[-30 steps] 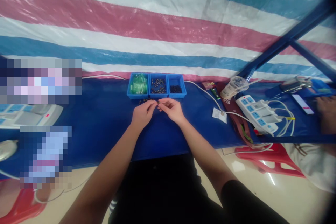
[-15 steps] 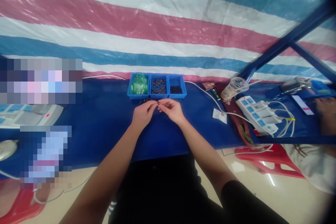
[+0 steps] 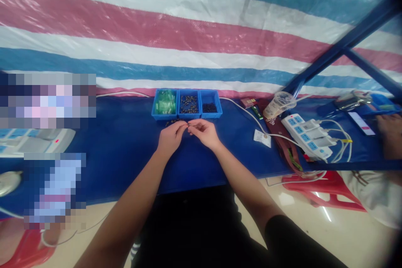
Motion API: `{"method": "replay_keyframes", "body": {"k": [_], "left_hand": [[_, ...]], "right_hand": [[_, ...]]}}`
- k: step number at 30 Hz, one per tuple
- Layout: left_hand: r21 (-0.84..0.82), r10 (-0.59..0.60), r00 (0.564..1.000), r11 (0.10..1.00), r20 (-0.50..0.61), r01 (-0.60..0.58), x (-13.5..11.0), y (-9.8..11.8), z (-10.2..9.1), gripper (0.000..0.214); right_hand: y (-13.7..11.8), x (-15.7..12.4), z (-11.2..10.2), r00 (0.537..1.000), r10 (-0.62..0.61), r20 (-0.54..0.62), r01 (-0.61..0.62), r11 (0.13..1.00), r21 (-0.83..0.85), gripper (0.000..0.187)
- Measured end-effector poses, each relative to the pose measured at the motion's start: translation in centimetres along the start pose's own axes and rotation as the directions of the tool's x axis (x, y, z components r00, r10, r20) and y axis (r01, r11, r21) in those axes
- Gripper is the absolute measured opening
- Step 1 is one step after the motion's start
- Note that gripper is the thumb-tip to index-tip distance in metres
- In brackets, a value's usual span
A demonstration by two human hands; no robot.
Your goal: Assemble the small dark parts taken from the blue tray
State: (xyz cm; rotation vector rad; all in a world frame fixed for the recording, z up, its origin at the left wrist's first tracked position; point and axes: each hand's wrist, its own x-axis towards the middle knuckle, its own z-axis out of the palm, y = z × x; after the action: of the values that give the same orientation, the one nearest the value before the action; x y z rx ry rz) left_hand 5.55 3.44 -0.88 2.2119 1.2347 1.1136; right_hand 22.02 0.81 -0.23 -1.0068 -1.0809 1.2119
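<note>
My left hand (image 3: 171, 136) and my right hand (image 3: 203, 133) meet fingertip to fingertip over the blue table (image 3: 125, 150). Both are closed in a pinch, and whatever sits between the fingers is too small to name. Just behind them stand three blue bins side by side. Green plastic with pale pieces fills the left bin (image 3: 153, 114); small metal and dark parts (image 3: 189, 104) lie in the middle one, and small black parts (image 3: 209, 108) in the right one. Some loose small parts (image 3: 171, 122) lie on the table near my left fingers.
To the right are a plastic cup (image 3: 279, 105), a white power strip (image 3: 304, 136) with cables, a small packet (image 3: 262, 138) and a phone (image 3: 361, 123). Another person's hand (image 3: 389, 134) rests at the far right. A second power strip (image 3: 37, 140) lies at left.
The view has shifted very slightly. Both hands keep the same pinch in front of the bins, with no other clear movement.
</note>
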Motion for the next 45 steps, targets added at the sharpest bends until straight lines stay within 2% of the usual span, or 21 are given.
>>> {"method": "replay_keyframes", "body": {"k": [5,13,18,23,27,34,41,45], "left_hand": [[-0.016,-0.053,0.997,0.998,0.054,0.054,-0.08,-0.02,0.16,0.027],[-0.081,-0.066,0.995,0.994,0.079,0.072,-0.2,-0.03,0.39,0.029],[-0.108,-0.067,0.992,0.991,0.103,0.078,-0.17,0.04,0.32,0.029],[-0.106,-0.064,0.998,0.992,0.028,0.066,-0.27,-0.28,0.72,0.026],[-0.108,-0.026,1.0,0.994,0.003,0.027,-0.35,-0.48,0.97,0.025],[-0.092,-0.063,0.997,0.994,-0.05,0.059,-0.3,0.19,0.46,0.024],[-0.031,-0.056,0.998,0.998,-0.016,0.055,-0.14,0.41,0.3,0.027],[-0.017,-0.087,0.996,0.996,-0.035,0.087,-0.11,0.44,0.16,0.026]], "right_hand": [[-0.09,-0.1,0.0,1.0,0.0,-0.022,-0.001,1.0,-0.019,0.038],[-0.26,-0.33,-0.14,0.998,-0.062,-0.025,0.058,0.989,-0.137,0.032],[-0.48,-0.44,-0.19,0.995,-0.094,-0.013,0.091,0.984,-0.152,0.029],[-0.21,-0.26,-0.2,0.995,-0.098,-0.036,0.094,0.99,-0.106,0.028],[-0.14,-0.04,-0.11,0.997,-0.046,-0.057,0.042,0.997,-0.068,0.034],[-0.2,-0.06,-0.04,0.999,-0.02,-0.034,0.018,0.999,-0.042,0.034],[-0.12,-0.12,-0.16,0.999,-0.026,-0.027,0.024,0.997,-0.076,0.036],[-0.09,0.03,-0.27,0.998,0.044,-0.054,-0.048,0.997,-0.064,0.036]]}}
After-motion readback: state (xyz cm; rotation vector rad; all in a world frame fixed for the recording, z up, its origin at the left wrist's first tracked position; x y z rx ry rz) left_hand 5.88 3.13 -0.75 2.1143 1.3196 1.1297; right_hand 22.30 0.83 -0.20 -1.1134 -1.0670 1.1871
